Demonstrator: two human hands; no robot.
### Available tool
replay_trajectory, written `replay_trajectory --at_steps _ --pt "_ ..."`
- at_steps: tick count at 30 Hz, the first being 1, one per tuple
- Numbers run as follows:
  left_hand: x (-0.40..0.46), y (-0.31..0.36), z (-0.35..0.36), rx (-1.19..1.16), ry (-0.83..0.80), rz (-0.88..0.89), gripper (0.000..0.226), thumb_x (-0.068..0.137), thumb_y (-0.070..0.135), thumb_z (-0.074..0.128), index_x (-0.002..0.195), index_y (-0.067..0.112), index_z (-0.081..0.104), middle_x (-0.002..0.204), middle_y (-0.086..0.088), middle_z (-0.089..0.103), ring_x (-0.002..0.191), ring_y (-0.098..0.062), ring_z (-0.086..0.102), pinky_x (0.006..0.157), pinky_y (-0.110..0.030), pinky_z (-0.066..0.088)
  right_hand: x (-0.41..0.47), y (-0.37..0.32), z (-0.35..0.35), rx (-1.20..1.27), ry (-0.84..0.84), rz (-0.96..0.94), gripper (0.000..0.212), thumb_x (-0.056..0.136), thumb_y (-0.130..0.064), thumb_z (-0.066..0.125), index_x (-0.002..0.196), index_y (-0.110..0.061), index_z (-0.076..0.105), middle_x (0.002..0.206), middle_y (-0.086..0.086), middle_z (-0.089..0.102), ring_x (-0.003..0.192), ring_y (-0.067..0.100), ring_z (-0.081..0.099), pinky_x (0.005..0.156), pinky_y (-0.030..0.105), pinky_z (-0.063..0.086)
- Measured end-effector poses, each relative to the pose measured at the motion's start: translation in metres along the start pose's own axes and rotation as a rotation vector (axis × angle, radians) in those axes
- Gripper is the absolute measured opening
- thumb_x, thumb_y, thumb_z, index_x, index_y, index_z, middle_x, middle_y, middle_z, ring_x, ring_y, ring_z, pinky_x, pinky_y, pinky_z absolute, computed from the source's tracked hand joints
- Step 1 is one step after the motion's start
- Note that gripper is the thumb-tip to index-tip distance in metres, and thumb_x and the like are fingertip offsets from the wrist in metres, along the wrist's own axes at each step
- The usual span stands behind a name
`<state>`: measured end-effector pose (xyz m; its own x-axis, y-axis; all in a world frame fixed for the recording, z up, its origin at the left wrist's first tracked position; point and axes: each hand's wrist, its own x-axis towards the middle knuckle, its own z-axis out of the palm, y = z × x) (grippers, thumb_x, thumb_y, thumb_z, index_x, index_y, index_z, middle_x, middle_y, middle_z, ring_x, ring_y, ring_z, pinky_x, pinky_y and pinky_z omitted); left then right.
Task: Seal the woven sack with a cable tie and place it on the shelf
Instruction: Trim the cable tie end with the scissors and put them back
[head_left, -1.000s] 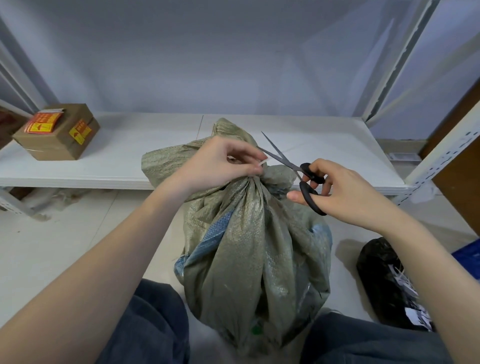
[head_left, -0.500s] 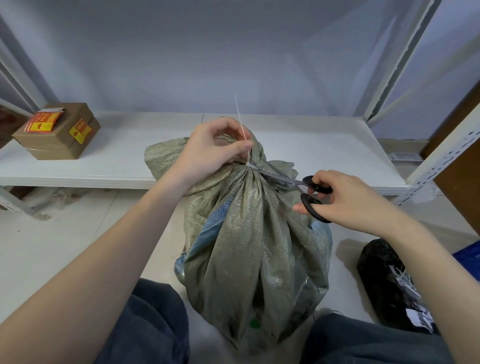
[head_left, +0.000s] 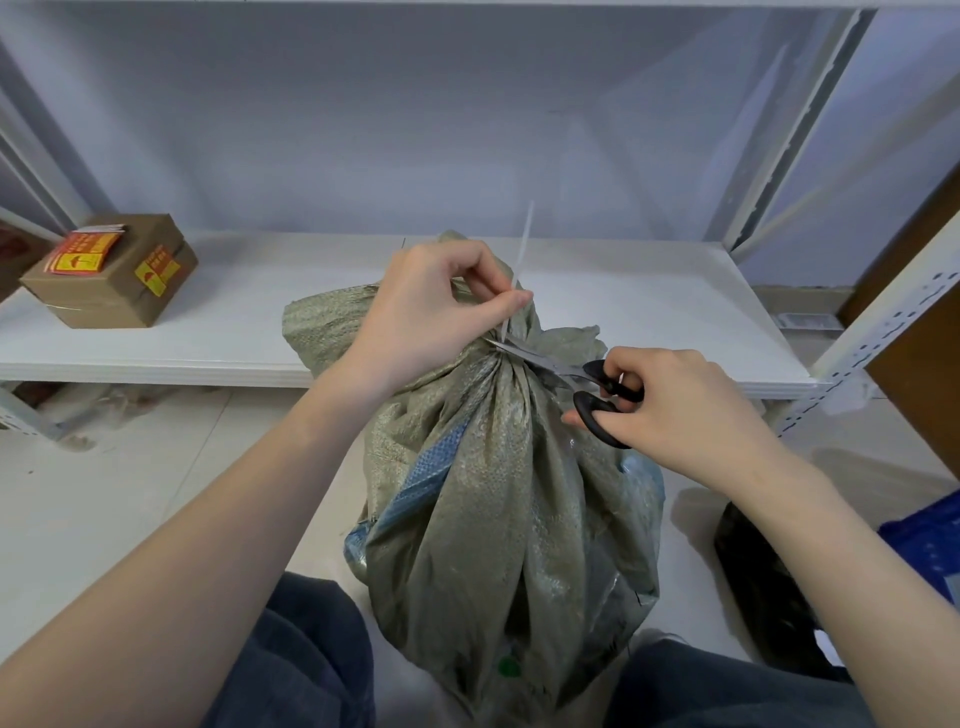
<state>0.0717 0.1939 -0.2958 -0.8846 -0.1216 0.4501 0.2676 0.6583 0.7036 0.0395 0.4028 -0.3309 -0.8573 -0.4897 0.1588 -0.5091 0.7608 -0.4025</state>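
White shelf (head_left: 623, 291) runs along a pale wall, w/ a cardboard box (head_left: 111, 273) at its left end. Woven sack (head_left: 498, 499) stands on the floor in front, neck cinched. Left hand (head_left: 431, 312) pinches the cable tie (head_left: 522, 260) tail upright; right hand (head_left: 670, 410) is curled thru the scissors (head_left: 576, 382), blades at the tail's base. Risk: blades nick the weave or cut the locked loop, so the seal fails.

Grey-green woven sack (head_left: 498, 519) with blue patches, white cable tie (head_left: 522, 249), black-handled scissors (head_left: 597, 400), white shelf (head_left: 649, 306).
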Motion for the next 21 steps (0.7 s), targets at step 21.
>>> replay_trajectory --at_steps 21 --pt "-0.001 0.005 0.003 0.038 0.002 0.035 0.022 0.078 0.026 0.075 0.061 0.028 0.060 0.057 0.022 0.059 0.060 0.008 0.058 0.061 -0.012 0.042 -0.001 -0.016 0.000 -0.088 -0.001 -0.044 0.051 0.064 -0.074 0.058 0.069 -0.025 0.044 0.063 -0.004 0.054 0.072 0.028 0.056 0.058 0.031 0.035"
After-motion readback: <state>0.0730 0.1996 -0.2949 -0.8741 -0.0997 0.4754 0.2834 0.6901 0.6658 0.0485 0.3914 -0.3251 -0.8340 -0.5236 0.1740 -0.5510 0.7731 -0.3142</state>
